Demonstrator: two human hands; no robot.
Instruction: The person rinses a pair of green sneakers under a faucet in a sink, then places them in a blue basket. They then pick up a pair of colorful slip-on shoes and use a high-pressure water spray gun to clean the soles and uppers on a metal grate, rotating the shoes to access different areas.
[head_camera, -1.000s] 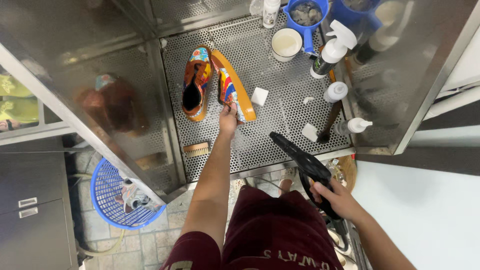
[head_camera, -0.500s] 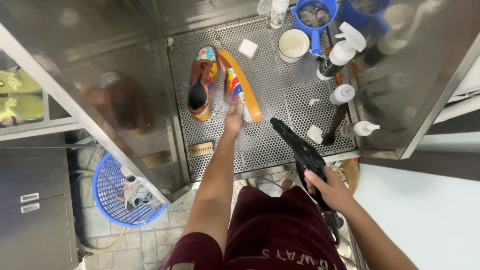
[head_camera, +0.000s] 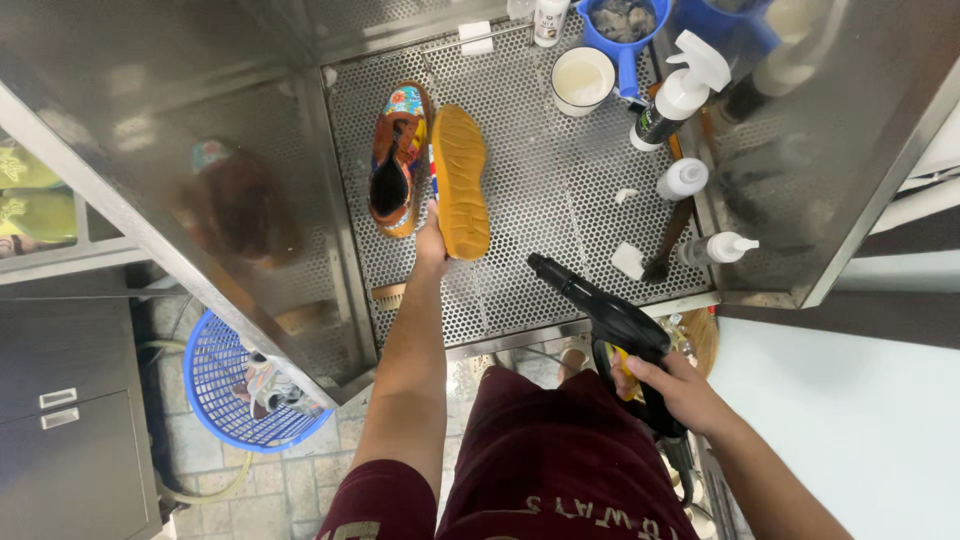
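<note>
Turning shoe: the left hand (head_camera: 432, 243) grips the heel end of an orange-brown rubber-soled shoe (head_camera: 461, 180), tipped sole-up on the perforated steel wash tray (head_camera: 540, 250).
Step in hand: judged as presenting the sole for spraying.
Right hand (head_camera: 680, 388): fingers closed round the grip of a black pressure spray gun (head_camera: 600, 310), nozzle aimed toward 11 o'clock.
Next move calls for: steadying the shoe and keeping fingers out of the jet's line.
Position: shoe at 12 o'clock from the left hand, touching a second colourful patterned shoe (head_camera: 398, 160) at its 9 o'clock; gun well apart at 4 o'clock.
</note>
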